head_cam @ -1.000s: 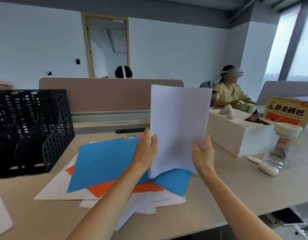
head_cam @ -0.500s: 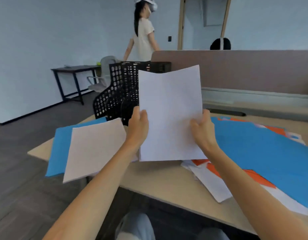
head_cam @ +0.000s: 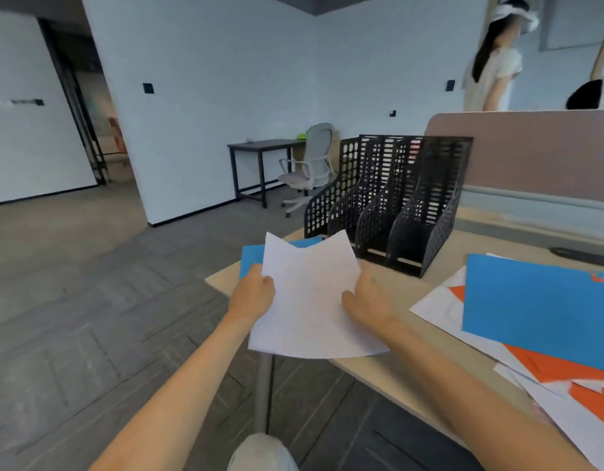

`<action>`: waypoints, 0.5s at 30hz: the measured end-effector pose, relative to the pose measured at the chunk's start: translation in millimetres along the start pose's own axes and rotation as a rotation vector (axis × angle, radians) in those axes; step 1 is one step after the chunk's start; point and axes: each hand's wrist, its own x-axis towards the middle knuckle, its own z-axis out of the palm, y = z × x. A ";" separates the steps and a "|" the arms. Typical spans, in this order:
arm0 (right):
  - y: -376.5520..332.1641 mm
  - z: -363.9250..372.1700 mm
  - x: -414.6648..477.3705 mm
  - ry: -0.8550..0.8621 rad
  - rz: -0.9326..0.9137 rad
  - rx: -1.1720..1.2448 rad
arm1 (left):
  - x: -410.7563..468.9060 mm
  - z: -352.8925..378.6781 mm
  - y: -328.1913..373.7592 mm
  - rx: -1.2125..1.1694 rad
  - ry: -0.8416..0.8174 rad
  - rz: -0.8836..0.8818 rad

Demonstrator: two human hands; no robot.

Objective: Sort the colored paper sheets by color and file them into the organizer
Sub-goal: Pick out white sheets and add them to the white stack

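Observation:
Both my hands hold a white sheet [head_cam: 311,297] low over the desk's left corner. My left hand [head_cam: 254,294] grips its left edge and my right hand [head_cam: 367,300] grips its right edge. Under the sheet lies a blue sheet [head_cam: 251,254], mostly hidden. Just behind stands the black perforated organizer [head_cam: 392,205], its slots open toward me. To the right lies a mixed pile: a large blue sheet [head_cam: 538,300] on top, orange sheets [head_cam: 559,365] and white sheets [head_cam: 440,302] beneath.
The wooden desk [head_cam: 372,365] ends at its left corner right below my hands, with dark floor beyond. A pink partition [head_cam: 531,154] runs along the desk's back. A grey office chair [head_cam: 311,164] and a small dark table stand by the far wall. A person stands at the upper right.
My view swung left from the pile to the desk's left corner. The white sheet went from upright in front of me down to nearly flat over the blue sheet there.

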 end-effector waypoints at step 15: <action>6.7 8.5 32.3 0.023 0.150 -0.312 | 36.7 9.6 -1.2 0.312 -0.082 0.034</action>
